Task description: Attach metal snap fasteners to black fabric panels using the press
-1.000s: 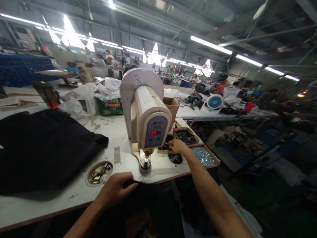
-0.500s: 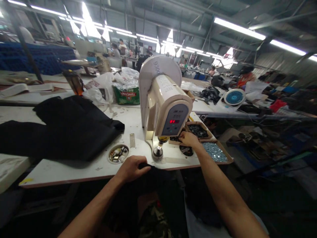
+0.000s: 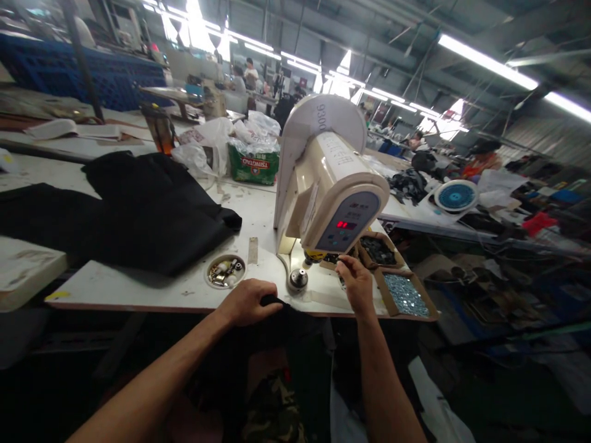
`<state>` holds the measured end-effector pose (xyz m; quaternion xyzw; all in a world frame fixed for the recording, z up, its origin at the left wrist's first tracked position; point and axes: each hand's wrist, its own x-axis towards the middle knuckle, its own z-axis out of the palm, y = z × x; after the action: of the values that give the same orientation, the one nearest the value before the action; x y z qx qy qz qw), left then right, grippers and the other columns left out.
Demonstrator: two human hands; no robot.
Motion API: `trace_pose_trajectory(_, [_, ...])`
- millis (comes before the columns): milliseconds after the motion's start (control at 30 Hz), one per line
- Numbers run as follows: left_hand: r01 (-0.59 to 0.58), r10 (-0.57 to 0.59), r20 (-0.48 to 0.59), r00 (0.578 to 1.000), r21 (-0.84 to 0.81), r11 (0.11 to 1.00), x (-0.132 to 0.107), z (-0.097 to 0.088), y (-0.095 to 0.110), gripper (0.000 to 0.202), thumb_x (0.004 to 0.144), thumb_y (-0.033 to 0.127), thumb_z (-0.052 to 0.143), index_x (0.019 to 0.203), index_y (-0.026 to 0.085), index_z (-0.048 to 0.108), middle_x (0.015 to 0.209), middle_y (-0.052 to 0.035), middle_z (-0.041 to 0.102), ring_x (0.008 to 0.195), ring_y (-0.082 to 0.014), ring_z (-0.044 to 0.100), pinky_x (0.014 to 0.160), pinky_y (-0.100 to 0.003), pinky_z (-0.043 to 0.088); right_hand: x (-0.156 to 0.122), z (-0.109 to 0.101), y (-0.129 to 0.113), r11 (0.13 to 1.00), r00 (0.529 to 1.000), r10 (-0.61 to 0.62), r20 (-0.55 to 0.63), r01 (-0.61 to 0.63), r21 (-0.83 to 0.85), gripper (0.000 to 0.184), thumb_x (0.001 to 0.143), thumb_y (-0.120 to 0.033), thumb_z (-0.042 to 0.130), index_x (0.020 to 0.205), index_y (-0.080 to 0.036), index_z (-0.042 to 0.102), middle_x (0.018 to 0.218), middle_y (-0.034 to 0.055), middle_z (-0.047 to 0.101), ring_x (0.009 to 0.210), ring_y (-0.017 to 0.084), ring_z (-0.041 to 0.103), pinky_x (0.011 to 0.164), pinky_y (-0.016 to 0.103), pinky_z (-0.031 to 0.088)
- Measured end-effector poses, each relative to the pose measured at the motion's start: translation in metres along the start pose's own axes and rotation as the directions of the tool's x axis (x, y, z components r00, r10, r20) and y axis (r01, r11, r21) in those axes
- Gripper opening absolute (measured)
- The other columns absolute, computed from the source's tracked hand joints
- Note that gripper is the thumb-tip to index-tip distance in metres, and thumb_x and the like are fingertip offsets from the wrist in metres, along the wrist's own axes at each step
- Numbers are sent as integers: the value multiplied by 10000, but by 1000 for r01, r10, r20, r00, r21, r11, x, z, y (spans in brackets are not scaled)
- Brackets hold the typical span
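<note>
Now the right hand (image 3: pixel 356 283) has drawn back from the small box (image 3: pixel 326 265) beside the machine (image 3: pixel 344 184), its fingertips raised near the machine's head, so the reach into the box looks finished. Its grip is pinched together, but whether a piece sits in it I cannot tell. Meanwhile the left hand (image 3: pixel 249 303) stays closed on black cloth (image 3: pixel 271 300) at the front edge of the worktop (image 3: pixel 264 258), near the die (image 3: pixel 298 281).
</note>
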<state>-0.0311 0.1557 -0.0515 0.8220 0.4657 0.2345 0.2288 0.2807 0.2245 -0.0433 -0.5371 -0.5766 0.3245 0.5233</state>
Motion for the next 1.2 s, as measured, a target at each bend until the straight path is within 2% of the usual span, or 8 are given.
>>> trace_pose_trajectory(67, [-1, 1, -2, 1000, 0, 1000, 0, 0, 0, 229, 897, 423, 666, 809, 211, 669, 747, -5, 673, 714, -171, 601, 681, -287, 360, -20, 15, -3, 971, 994, 108, 8, -107, 212, 410, 822, -485, 781, 1105, -194, 723, 862, 28, 734, 776, 164, 686, 748, 309, 566])
trace_pose_trajectory(200, [-5, 5, 22, 1000, 4, 1000, 1, 0, -1, 250, 911, 438, 647, 812, 209, 669, 776, -13, 689, 743, -181, 618, 690, -290, 362, -46, 47, -10, 822, 955, 282, 95, -292, 488, 378, 776, -443, 844, 1045, -205, 729, 999, 39, 758, 843, 149, 716, 804, 300, 591])
trace_pose_trajectory(267, [-3, 3, 32, 999, 6, 1000, 1, 1, -1, 259, 917, 446, 640, 819, 208, 666, 790, -16, 696, 762, -187, 631, 697, -291, 365, -53, 61, -14, 802, 945, 298, 134, -324, 502, 369, 763, -422, 860, 1027, -196, 733, 1019, 47, 770, 870, 162, 730, 831, 307, 595])
trace_pose_trajectory(400, [3, -3, 32, 999, 17, 1000, 1, 2, -1, 273, 925, 457, 628, 818, 208, 664, 785, -20, 699, 759, -187, 632, 690, -289, 367, -55, 77, -24, 864, 956, 272, 110, -294, 410, 396, 740, -412, 864, 1040, -180, 751, 965, 57, 793, 841, 200, 737, 829, 347, 600])
trace_pose_trajectory(567, [-3, 3, 22, 1000, 21, 1000, 0, 2, -2, 265, 920, 454, 632, 832, 208, 677, 791, -24, 707, 768, -190, 635, 694, -290, 373, -46, 78, -31, 937, 969, 233, 83, -246, 248, 354, 740, -416, 843, 988, -176, 764, 903, 55, 800, 800, 224, 738, 768, 349, 590])
trace_pose_trajectory(700, [6, -6, 23, 1000, 28, 1000, 0, 1, -1, 277, 919, 465, 633, 830, 207, 679, 778, -17, 698, 753, -186, 628, 690, -292, 371, -42, 77, -32, 903, 961, 247, 123, -275, 331, 335, 725, -397, 861, 948, -182, 734, 888, 39, 789, 781, 203, 734, 766, 332, 595])
trace_pose_trajectory(967, [14, -14, 29, 999, 20, 1000, 1, 0, 1, 251, 916, 446, 640, 834, 211, 674, 795, -17, 705, 767, -187, 639, 705, -290, 381, -48, 80, -44, 667, 910, 368, 190, -400, 628, 364, 670, -277, 903, 963, -186, 705, 928, 17, 762, 832, 150, 738, 832, 283, 622])
trace_pose_trajectory(1200, [8, -8, 28, 1000, 26, 1000, 0, 2, -2, 256, 917, 449, 629, 831, 211, 661, 798, -22, 702, 766, -191, 634, 698, -294, 382, -55, 81, -49, 309, 792, 526, 309, -517, 798, 334, 698, -80, 741, 1005, -199, 687, 962, 18, 753, 719, 81, 688, 609, 135, 593])
